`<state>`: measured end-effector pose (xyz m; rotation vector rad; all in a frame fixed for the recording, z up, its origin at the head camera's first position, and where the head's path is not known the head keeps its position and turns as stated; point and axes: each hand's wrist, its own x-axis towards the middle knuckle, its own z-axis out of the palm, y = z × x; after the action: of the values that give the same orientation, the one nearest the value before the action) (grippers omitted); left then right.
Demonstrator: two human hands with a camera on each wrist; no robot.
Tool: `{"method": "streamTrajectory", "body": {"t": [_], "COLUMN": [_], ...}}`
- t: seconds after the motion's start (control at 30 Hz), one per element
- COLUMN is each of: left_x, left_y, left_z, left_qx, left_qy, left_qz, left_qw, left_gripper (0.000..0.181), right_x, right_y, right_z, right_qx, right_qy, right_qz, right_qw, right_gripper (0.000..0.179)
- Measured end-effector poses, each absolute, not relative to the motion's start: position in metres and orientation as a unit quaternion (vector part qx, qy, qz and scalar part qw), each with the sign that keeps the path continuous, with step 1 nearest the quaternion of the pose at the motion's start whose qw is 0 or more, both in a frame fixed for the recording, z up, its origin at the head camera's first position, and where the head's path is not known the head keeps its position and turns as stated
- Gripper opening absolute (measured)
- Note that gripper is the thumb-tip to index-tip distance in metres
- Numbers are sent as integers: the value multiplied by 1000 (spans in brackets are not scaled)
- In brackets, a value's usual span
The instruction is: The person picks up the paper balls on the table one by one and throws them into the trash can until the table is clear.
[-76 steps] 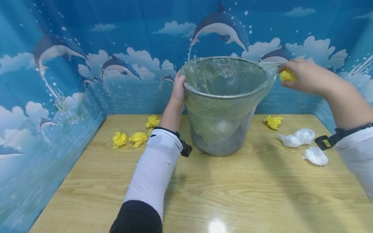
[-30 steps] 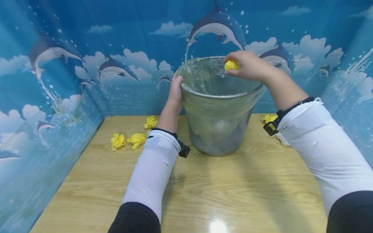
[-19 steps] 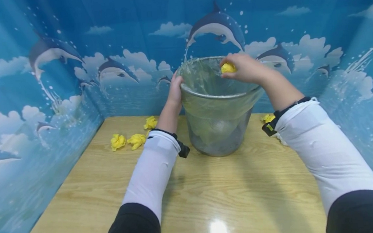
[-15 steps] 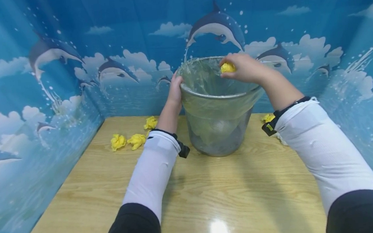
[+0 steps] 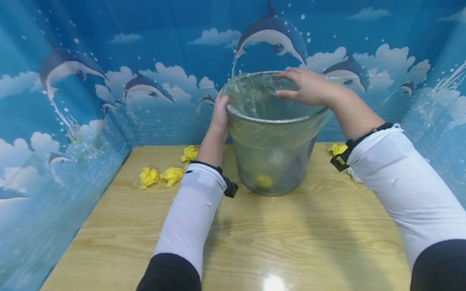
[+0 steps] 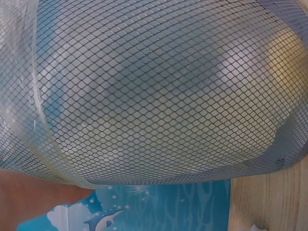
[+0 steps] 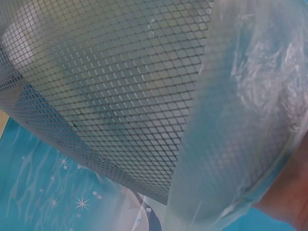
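On the bench (image 5: 298, 245) stands a grey mesh bin (image 5: 289, 164), upright; a clear bag (image 5: 249, 91) lines it and folds down over the rim (image 5: 274, 121), I guess so that it won't slip inside; my left hand (image 5: 220, 112) grips the rim on the left side, I think to keep the bin from tipping; my right hand (image 5: 309, 87) is over the open top, thumb and fingers apart with nothing between them, I guess so that a thing let go falls right into the bag; one yellow crumpled ball (image 5: 264, 181) shows low down inside the bin; on the left lie at least three more yellow balls (image 5: 172, 176), close together and near my left arm (image 5: 196, 203); on the right, partly hidden by my right arm (image 5: 405, 196), are another yellow ball (image 5: 337, 148) and something white and crumpled (image 5: 355, 176).
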<state>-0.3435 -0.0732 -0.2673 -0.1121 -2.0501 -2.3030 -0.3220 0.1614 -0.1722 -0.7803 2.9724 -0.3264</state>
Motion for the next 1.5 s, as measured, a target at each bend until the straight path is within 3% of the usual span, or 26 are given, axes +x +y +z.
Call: {"method": "streamTrajectory", "body": {"t": [1.03, 1.5], "left_x": [-344, -345], "left_y": [-74, -74], "left_z": [-267, -267], "left_qx": [-38, -42], "left_qy": [-664, -665], "left_qz": [-747, -745], "left_qw": [29, 29], "left_gripper": [72, 71], "right_x": [-293, -267], "right_y": [217, 261], "right_z": [-165, -203], "right_qx": [-184, -147], "right_qy": [979, 980], "right_qz": [-82, -122], "right_qw": [-18, -55], "right_gripper": [77, 78]}}
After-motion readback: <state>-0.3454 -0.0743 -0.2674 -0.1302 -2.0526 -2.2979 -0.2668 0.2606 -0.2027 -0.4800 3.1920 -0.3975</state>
